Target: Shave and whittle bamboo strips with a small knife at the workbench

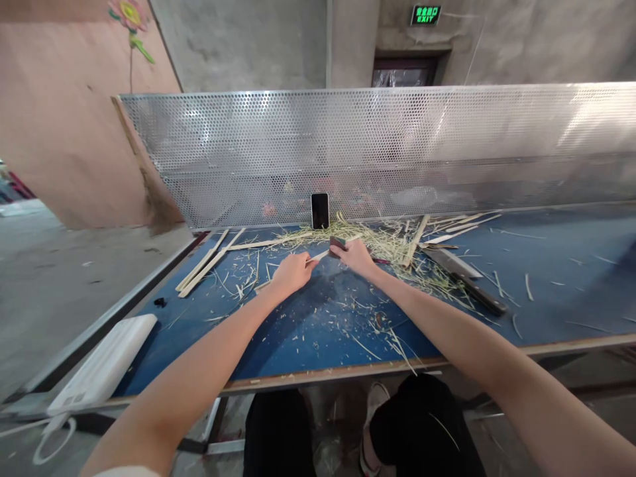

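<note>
My left hand (292, 273) is closed around a thin pale strip (320, 256), which looks like split bamboo or wood. The strip runs to the right toward my right hand (360, 257). That hand pinches a small flat dark-brown piece (336, 246) against the strip; whether it is sandpaper or a blade I cannot tell. Pale curly shavings (382, 238) lie heaped just behind and to the right of the hands. Fine crumbs are scattered over the blue tabletop (308, 331) below them.
Several pale strips (206, 268) lie at the left, more (462, 228) at the right. A large dark-handled knife (464, 278) rests among shavings. A phone (320, 211) leans on the perforated metal screen (278, 146). A white power strip (104, 361) sits at the left front edge.
</note>
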The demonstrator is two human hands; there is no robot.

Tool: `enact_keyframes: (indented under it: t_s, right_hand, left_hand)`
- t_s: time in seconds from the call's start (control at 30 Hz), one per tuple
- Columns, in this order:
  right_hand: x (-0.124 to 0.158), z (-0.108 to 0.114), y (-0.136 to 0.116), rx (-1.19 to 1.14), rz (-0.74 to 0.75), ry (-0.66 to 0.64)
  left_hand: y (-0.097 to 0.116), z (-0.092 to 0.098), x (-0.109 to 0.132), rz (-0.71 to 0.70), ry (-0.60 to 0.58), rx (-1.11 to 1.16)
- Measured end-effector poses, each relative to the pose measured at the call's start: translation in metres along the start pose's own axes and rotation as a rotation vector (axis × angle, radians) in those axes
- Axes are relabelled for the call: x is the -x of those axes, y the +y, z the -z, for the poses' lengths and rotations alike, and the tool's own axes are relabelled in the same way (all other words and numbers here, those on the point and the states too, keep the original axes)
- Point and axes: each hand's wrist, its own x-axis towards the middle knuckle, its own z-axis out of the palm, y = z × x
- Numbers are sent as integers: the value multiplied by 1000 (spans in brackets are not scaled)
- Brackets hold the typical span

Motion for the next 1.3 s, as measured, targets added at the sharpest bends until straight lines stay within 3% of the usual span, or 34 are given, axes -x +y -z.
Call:
enact_keyframes:
  t_s: [0.17, 0.33, 0.43, 0.63, 0.7, 0.8, 0.9, 1.0, 1.17, 1.3]
  right_hand:
    - [-7, 16, 12, -74, -53, 115]
    - [9, -8, -6, -35, 72, -78]
    - [8, -12, -5, 31, 87, -59]
    - [-13, 25, 21, -43, -155, 96]
    - [-13, 30, 21, -78, -155, 109]
    - [-2, 17, 6, -27, -36, 30]
    - [14, -5, -12, -6, 92, -154]
    - [20, -15, -18, 17, 131, -223]
    - [-1, 6, 7, 16, 89, -105]
    - [-15, 22, 26, -36, -34, 54]
  left_hand:
    - [-1, 2, -2, 53, -38, -2]
    - [-3, 0, -1, 11, -42, 45]
    - [-2, -1, 0, -10, -23, 70]
    - [-5, 0, -1, 33, -67, 73]
    - [-7, 0, -2, 19, -82, 73]
    - [-8, -1, -3, 13, -66, 56]
    - [-6, -1, -2, 10, -47, 34]
    - [-3, 1, 0, -13, -36, 39]
    - [-1, 6, 0, -67, -47, 107]
    - [-6, 6, -2, -27, -35, 134]
